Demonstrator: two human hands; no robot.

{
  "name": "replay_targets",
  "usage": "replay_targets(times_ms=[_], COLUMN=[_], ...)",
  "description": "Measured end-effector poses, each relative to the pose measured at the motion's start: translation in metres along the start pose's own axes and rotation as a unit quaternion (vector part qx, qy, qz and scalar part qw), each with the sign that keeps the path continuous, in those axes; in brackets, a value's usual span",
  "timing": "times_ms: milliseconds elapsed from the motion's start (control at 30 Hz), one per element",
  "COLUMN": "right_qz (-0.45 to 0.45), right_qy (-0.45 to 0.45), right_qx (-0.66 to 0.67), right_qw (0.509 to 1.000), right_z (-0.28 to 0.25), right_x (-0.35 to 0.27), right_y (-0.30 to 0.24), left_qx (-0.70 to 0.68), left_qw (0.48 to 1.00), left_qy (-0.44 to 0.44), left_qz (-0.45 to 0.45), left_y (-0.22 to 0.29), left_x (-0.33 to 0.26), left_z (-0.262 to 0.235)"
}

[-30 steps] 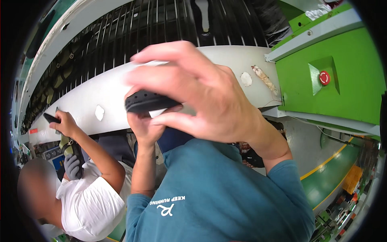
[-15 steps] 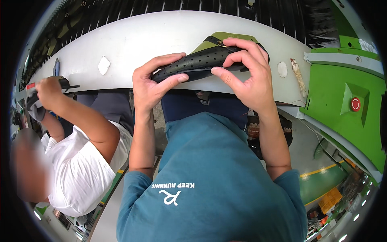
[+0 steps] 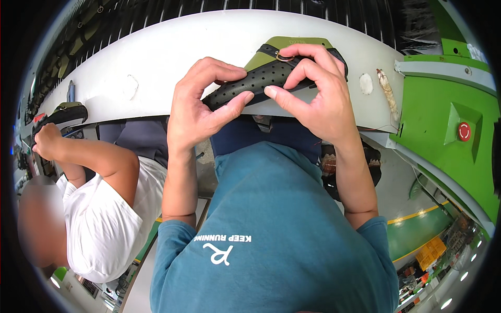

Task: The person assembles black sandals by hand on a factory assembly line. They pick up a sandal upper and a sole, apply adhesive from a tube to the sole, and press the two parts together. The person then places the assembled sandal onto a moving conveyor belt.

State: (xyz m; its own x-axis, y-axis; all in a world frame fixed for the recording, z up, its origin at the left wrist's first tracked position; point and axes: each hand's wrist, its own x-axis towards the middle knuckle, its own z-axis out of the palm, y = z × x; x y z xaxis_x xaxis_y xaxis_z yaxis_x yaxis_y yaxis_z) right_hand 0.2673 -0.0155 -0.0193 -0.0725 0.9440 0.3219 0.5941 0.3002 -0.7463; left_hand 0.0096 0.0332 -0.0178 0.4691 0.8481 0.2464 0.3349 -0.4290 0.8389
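A black perforated shoe upper (image 3: 261, 78) sits on an olive-green shoe last (image 3: 313, 41), tilted just above the table's near edge. Across it runs a thin black strap with a small gold ring-like buckle (image 3: 284, 56). My left hand (image 3: 195, 104) pinches the pointed left end, thumb below and fingers above. At the right, my right hand (image 3: 326, 94) grips the upper near the buckle, its thumb pressing the lower edge. Parts of the shoe's right end are hidden behind my right fingers.
On the white table (image 3: 188, 41) lie a pale patch (image 3: 366, 83) and a whitish worn stick (image 3: 387, 94). A green machine with a red button (image 3: 464, 131) stands at right. To the left, a co-worker's hand (image 3: 48, 141) is near a similar dark shoe (image 3: 65, 116).
The shoe has rolled so more of its dotted face shows. My right thumb has shifted slightly left, and my hands are closer together. The co-worker's hand has moved down and left.
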Motion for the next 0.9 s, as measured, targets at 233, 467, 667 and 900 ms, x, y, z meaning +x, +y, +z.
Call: replay_targets(times_ms=[233, 467, 667, 900], right_qz=[-0.024, -0.069, -0.083, -0.044], right_qy=[0.043, 0.047, 0.072, 0.098], right_qx=[0.008, 0.003, 0.002, 0.021], right_qw=[0.999, 0.996, 0.994, 0.994], right_z=[0.007, -0.009, -0.005, -0.003], right_x=[-0.005, -0.01, -0.013, -0.011], right_y=[0.009, 0.036, 0.038, 0.04], left_qx=[0.13, 0.1, 0.127, 0.139], left_qw=[0.991, 0.992, 0.987, 0.983], left_qy=[0.032, 0.073, 0.102, 0.118], left_qz=[0.021, 0.038, 0.018, 0.036], left_y=[0.017, 0.012, 0.012, 0.01], left_x=[0.003, 0.003, 0.003, 0.003], left_z=[0.019, 0.028, 0.036, 0.039])
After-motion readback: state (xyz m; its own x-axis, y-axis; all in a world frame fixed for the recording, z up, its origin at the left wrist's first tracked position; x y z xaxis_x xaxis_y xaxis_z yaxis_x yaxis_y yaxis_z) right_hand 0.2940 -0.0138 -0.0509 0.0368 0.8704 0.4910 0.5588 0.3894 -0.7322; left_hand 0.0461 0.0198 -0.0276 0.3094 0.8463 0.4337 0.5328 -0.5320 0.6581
